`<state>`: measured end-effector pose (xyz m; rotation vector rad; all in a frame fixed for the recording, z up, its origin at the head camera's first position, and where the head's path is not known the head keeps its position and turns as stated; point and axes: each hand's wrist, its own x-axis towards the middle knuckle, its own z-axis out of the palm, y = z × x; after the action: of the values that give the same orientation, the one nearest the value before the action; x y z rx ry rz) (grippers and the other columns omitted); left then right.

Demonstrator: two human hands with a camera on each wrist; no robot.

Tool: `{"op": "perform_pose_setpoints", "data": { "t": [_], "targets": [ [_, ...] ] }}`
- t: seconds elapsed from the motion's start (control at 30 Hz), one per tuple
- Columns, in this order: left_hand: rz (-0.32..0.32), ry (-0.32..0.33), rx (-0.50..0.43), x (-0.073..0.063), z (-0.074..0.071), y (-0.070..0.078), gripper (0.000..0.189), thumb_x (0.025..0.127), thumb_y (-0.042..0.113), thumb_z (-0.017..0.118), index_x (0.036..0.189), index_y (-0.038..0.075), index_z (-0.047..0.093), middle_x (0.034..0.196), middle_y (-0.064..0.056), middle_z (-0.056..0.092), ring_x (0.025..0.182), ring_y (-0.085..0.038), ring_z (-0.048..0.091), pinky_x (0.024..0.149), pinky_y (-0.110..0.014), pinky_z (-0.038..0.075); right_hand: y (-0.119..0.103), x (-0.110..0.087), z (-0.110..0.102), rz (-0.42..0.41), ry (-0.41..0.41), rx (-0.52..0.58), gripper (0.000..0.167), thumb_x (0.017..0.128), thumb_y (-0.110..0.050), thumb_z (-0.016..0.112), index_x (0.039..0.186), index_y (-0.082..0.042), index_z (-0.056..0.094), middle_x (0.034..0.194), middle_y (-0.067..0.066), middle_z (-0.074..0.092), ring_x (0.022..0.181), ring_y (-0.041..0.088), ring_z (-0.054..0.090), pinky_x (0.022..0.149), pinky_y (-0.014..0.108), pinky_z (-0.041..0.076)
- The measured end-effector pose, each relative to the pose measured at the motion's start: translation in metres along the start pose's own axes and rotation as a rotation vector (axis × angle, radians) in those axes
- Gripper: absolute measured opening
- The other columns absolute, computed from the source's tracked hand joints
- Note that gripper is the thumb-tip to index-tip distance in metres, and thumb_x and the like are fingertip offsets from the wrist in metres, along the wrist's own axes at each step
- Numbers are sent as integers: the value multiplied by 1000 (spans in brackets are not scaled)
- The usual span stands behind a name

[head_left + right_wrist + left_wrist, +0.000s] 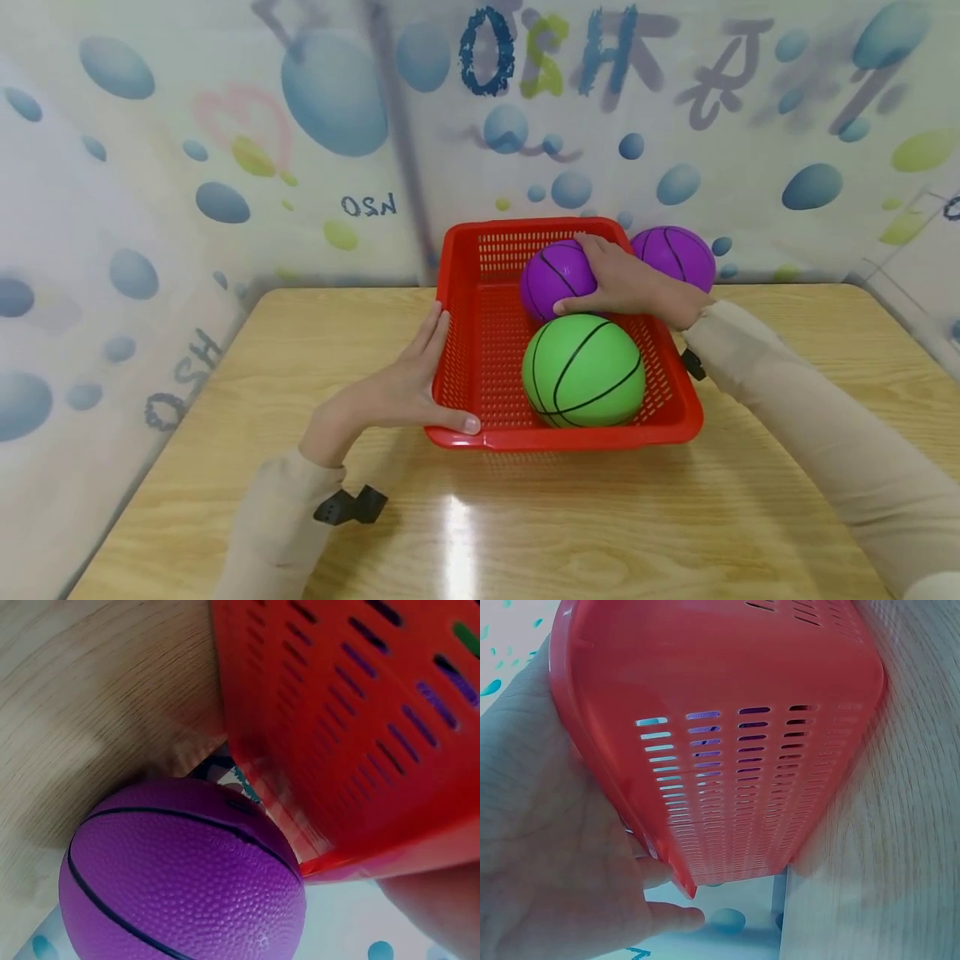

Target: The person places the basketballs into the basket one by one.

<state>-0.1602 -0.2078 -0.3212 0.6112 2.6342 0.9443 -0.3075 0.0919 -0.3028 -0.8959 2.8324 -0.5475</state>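
A red plastic basket (555, 439) with slotted walls stands on the table. Splayed along its left side, my left hand (401, 387) has straight fingers at the left rim and the thumb on the near rim. My right hand (626, 279) reaches over the right rim and holds a purple ball (551, 279) inside the basket, fingers over its top and thumb on its near side. A green ball (583, 371) with black lines lies just in front of it in the basket. Through the slots, the left wrist view shows bits of purple (705, 729).
Beyond the basket's right side, a second purple ball (678, 254) sits on the table by the back wall, partly behind my right forearm. The wooden table (300, 350) meets a printed backdrop (450, 167) with blue and green spots. Black wrist devices (351, 505) show at both cuffs.
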Motion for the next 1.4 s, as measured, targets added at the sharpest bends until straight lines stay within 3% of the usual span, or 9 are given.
{"op": "perform_pose_setpoints", "data": {
  "t": [0.23, 0.33, 0.4, 0.57, 0.63, 0.87, 1.07, 1.2, 1.4],
  "targets": [
    [-7, 5, 10, 0, 0, 0, 131, 64, 56, 77, 147, 11, -14, 150, 2, -27, 139, -24, -8, 105, -47, 27, 3, -4, -8, 17, -43, 77, 95, 87, -66, 41, 149, -5, 6, 152, 16, 12, 135, 33, 21, 105, 52, 24],
    [-11, 6, 7, -1, 0, 0, 131, 64, 56, 77, 147, 11, -14, 150, 3, -26, 139, -24, -8, 105, -47, 27, 5, -9, -17, -4, -10, 99, 86, 92, -61, 36, 149, -2, 9, 151, 18, 16, 137, 33, 17, 107, 51, 19],
    [-11, 8, 9, -1, 0, 0, 131, 64, 55, 77, 147, 11, -14, 151, 3, -26, 139, -24, -7, 105, -47, 27, 8, -14, -24, -20, 32, 117, 80, 94, -56, 37, 148, -1, 15, 147, 21, 24, 134, 35, 22, 106, 52, 22],
    [-9, 7, 13, -1, -1, 1, 131, 65, 55, 77, 148, 10, -13, 151, 2, -26, 139, -24, -7, 105, -47, 26, 25, -29, -42, 25, 130, 138, 74, 97, -50, 35, 145, 3, 19, 144, 26, 28, 130, 42, 27, 104, 57, 22],
    [-10, 5, 14, -1, -1, 1, 131, 65, 56, 77, 148, 10, -13, 151, 1, -25, 139, -24, -7, 105, -47, 26, 34, -34, -47, 60, 154, 125, 77, 97, -50, 34, 145, 6, 15, 146, 28, 22, 131, 44, 23, 105, 58, 18],
    [-19, 3, 11, -2, 0, 0, 131, 64, 56, 77, 148, 11, -13, 151, 1, -25, 139, -24, -7, 105, -47, 26, 68, -42, -49, 120, 220, 97, 78, 97, -46, 38, 141, 15, 17, 141, 36, 23, 129, 50, 22, 103, 60, 19],
    [-10, 2, 1, -1, 3, -2, 131, 64, 55, 77, 148, 10, -13, 151, 1, -25, 139, -24, -6, 105, -47, 27, 90, -46, -40, 234, 187, 103, 94, 93, -50, 45, 139, 19, 2, 139, 44, 12, 127, 54, 17, 101, 62, 19],
    [-4, 5, 6, -1, 2, -2, 131, 64, 56, 77, 148, 11, -13, 151, 2, -26, 139, -24, -7, 105, -47, 27, 99, -47, -37, 295, 167, 141, 105, 89, -54, 48, 138, 18, -10, 137, 46, 9, 122, 57, 22, 97, 65, 24],
    [-3, 6, 14, 0, 0, -1, 130, 65, 56, 76, 148, 12, -14, 151, 2, -26, 139, -24, -7, 105, -47, 27, 100, -49, -33, 316, 129, 247, 104, 88, -57, 49, 139, 18, -3, 131, 42, 23, 116, 54, 33, 92, 64, 32]
  ]
}}
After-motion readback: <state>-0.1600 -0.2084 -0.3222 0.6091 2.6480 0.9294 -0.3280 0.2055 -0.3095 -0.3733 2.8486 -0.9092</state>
